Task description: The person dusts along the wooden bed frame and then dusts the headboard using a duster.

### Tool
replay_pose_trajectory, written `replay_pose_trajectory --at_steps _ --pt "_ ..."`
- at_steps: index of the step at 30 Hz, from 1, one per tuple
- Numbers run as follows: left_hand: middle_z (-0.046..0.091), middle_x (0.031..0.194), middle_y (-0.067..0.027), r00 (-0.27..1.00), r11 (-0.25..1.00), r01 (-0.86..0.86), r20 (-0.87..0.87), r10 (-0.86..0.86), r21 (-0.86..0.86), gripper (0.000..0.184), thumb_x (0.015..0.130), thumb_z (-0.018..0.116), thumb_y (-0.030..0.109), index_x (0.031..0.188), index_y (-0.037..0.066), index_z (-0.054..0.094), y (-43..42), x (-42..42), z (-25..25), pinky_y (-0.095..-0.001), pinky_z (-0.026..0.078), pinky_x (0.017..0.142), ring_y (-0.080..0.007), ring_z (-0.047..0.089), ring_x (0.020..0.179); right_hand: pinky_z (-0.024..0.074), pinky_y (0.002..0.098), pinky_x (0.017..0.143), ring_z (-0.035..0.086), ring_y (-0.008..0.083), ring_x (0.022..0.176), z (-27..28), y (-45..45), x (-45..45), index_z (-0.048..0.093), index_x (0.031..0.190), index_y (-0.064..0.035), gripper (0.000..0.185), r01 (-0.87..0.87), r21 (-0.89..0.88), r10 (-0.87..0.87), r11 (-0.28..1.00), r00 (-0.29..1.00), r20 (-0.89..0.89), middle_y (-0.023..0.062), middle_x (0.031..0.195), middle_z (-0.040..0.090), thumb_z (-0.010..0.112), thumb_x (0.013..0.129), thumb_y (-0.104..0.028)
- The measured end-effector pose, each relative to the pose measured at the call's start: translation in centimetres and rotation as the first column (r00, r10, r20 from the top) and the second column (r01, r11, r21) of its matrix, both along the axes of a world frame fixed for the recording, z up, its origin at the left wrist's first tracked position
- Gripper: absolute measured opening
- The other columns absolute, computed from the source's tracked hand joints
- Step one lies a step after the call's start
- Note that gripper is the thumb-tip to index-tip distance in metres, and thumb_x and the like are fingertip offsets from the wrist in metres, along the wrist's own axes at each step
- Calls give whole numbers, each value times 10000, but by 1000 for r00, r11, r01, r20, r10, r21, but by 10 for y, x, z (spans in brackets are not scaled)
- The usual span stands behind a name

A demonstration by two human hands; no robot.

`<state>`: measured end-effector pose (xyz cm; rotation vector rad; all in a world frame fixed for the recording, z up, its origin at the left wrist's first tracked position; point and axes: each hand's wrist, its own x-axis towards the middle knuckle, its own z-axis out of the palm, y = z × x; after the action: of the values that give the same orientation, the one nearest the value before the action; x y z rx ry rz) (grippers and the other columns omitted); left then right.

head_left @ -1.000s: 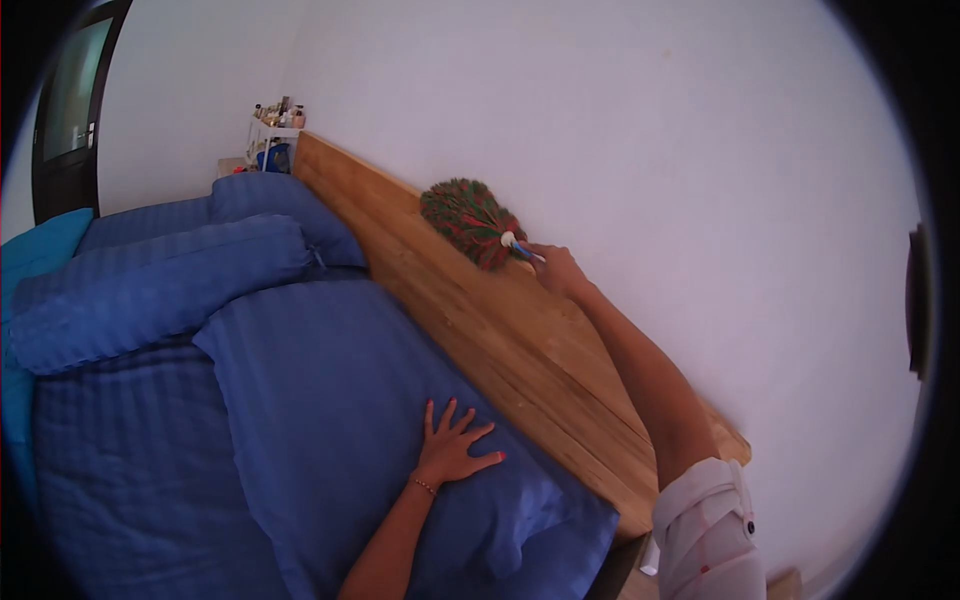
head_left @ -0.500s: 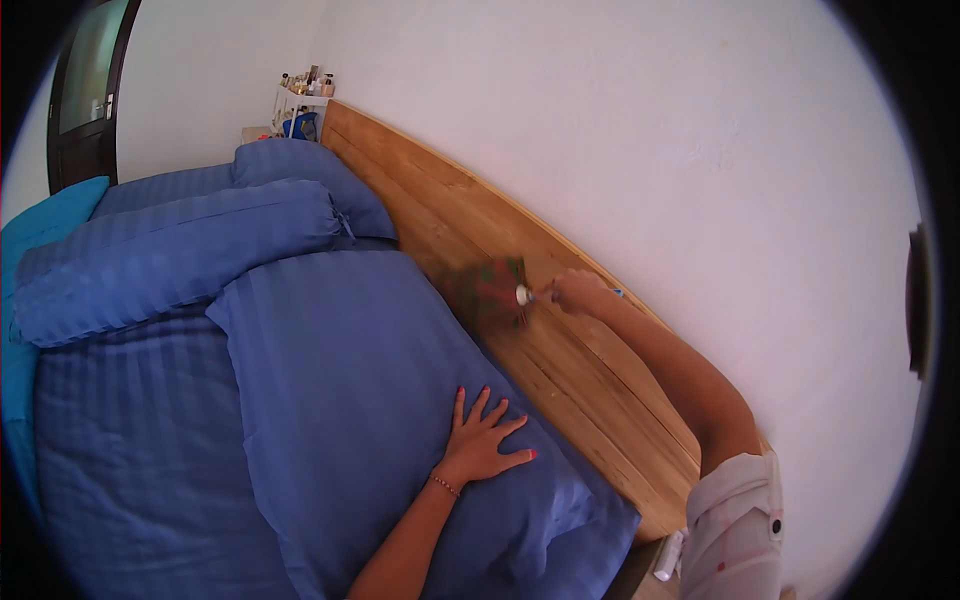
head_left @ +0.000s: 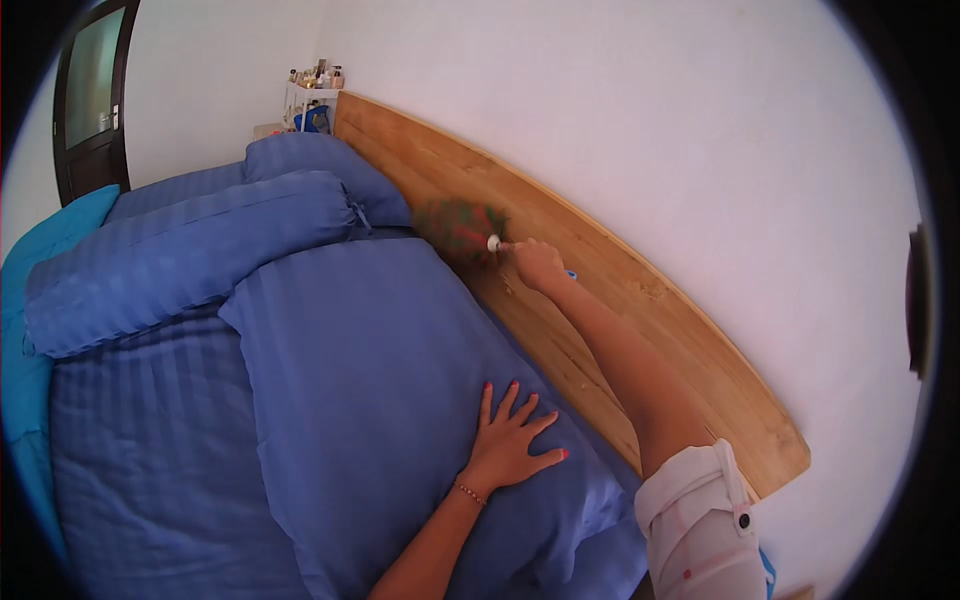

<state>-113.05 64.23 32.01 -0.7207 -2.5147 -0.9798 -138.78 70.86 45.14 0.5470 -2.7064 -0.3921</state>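
Note:
My right hand point(head_left: 538, 265) is closed round the handle of a duster point(head_left: 460, 230) with a fluffy green and red head, blurred by motion. The duster's head is against or just in front of the wooden headboard point(head_left: 640, 290), close to the far pillows; exact contact is hard to tell. My left hand point(head_left: 508, 445) lies flat with fingers spread on a blue striped pillow point(head_left: 370, 370) and wears a beaded bracelet point(head_left: 470, 493).
A blue bolster point(head_left: 190, 255) and another pillow point(head_left: 325, 175) lie further along the bed. A turquoise cover point(head_left: 60, 250) drapes the left side. Beyond the headboard stands a white shelf point(head_left: 300, 95) with bottles. A dark door point(head_left: 92, 110) is at far left.
My right hand has moved the duster up and to the left along the headboard. My left hand stays spread on the pillow while the view has shifted slightly.

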Motion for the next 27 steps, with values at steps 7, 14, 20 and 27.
replay_pose_trajectory --at_steps 7,14,20,27 --pt "406 1376 -133 999 1000 24 27 -24 -6 609 800 498 602 1259 204 534 -6 4 8 -499 -49 1099 -308 188 1361 510 446 770 614 349 912 23 -24 -30 618 1143 -232 387 3 53 -7 999 998 65 179 971 624 527 799 -79" --pt "419 1365 -135 997 998 61 45 -62 23 557 811 538 542 1247 195 545 -8 5 15 -500 -16 1102 -317 209 1353 523 437 729 632 335 857 15 -3 -14 479 1289 -236 466 25 -197 -58 980 985 -161 166 887 630 434 851 -82" --pt "458 1319 -153 997 995 75 -22 -74 72 532 801 575 494 1204 147 574 -7 5 18 -515 19 1101 -340 249 1330 523 437 711 632 341 817 13 73 12 502 1268 -302 493 -36 -10 36 999 999 -9 177 901 624 488 823 -88" --pt "460 1321 -154 996 994 79 -49 -76 69 533 787 586 511 1196 170 583 -9 7 17 -516 19 1100 -339 247 1331 507 450 680 625 338 766 58 130 87 581 1189 -260 429 -21 -4 22 1000 994 107 150 861 644 485 815 -74"
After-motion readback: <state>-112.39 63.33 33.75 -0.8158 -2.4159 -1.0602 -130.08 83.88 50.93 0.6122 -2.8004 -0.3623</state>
